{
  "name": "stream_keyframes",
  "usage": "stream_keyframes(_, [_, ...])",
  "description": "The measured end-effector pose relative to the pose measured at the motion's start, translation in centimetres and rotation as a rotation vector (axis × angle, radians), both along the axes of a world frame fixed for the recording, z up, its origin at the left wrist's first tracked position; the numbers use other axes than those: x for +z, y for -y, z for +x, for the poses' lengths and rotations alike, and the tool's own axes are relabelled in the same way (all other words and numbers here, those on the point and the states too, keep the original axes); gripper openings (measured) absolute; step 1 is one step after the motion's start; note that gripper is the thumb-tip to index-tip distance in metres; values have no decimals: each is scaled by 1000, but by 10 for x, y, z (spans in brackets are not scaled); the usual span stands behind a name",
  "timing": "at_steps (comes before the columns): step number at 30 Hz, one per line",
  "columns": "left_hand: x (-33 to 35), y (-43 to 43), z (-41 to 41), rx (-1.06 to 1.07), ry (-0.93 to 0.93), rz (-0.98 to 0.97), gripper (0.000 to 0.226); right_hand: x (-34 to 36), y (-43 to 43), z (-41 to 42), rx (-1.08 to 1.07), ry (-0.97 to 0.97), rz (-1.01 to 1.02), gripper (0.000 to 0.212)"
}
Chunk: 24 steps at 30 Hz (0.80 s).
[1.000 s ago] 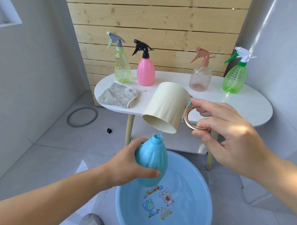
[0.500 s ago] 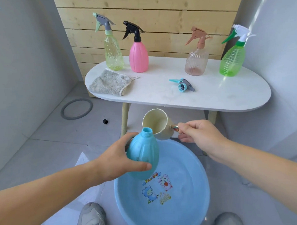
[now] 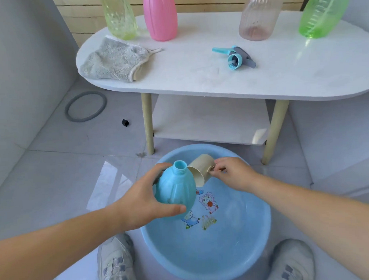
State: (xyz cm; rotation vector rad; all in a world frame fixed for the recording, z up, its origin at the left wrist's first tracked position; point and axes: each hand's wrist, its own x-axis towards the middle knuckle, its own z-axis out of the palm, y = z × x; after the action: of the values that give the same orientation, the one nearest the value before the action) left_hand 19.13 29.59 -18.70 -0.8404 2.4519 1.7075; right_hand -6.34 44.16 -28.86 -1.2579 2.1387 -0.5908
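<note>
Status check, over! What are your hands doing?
Left hand grips blue bottle. Right hand holds cup by handle, tipped over basin. Nothing blocking.

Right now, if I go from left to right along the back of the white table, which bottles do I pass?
Yellow-green bottle → pink bottle → clear pinkish bottle → bright green bottle.
</note>
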Motion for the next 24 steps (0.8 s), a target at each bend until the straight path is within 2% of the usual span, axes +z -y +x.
stream_keyframes(4, [-19,3,8,-40,58,-26,83,-32,-4,3,119,-77,86,21])
stream_keyframes(10, [-34,8,6,-43,100,-3,85,-63,-7,-4,167,-132,196,25])
stream_keyframes(24, [-37,3,1,-64,76,-23,84,-87,-3,-8,304,-246,278,26])
